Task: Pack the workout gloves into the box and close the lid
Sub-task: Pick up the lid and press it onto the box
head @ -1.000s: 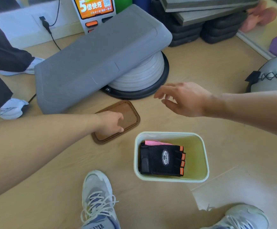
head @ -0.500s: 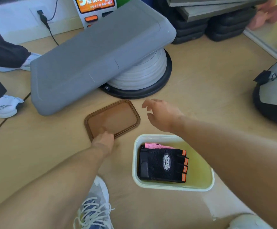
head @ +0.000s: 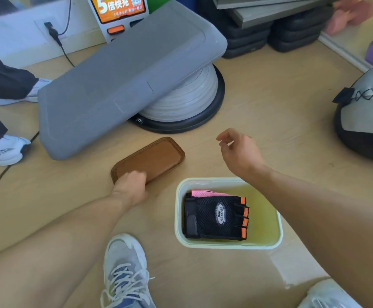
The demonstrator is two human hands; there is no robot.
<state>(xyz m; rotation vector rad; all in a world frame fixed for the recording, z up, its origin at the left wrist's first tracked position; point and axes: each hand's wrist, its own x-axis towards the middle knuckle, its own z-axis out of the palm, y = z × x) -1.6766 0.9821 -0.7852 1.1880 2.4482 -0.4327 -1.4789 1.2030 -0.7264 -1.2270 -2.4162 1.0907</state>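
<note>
A pale green box (head: pixel 270 242) stands uncovered on the wooden floor. Inside it lies a black mesh workout glove (head: pixel 214 216) with orange finger trim, on top of a pink glove (head: pixel 205 193) of which only an edge shows. The brown lid (head: pixel 152 158) lies flat on the floor up and left of the box. My left hand (head: pixel 131 186) grips the lid's near left corner, fingers curled over its edge. My right hand (head: pixel 240 153) hovers above the floor beyond the box, fingers loosely bent, holding nothing.
A grey step platform (head: pixel 118 85) leans on a white balance dome (head: pixel 187 101) just behind the lid. A medicine ball (head: pixel 368 116) sits at the right. My shoes (head: pixel 125 270) are near the front. Another person's legs and shoes (head: pixel 3 150) stand at the left.
My left hand slid from the lid's middle back to its near left corner and took hold of the edge. My right hand drew back toward the box.
</note>
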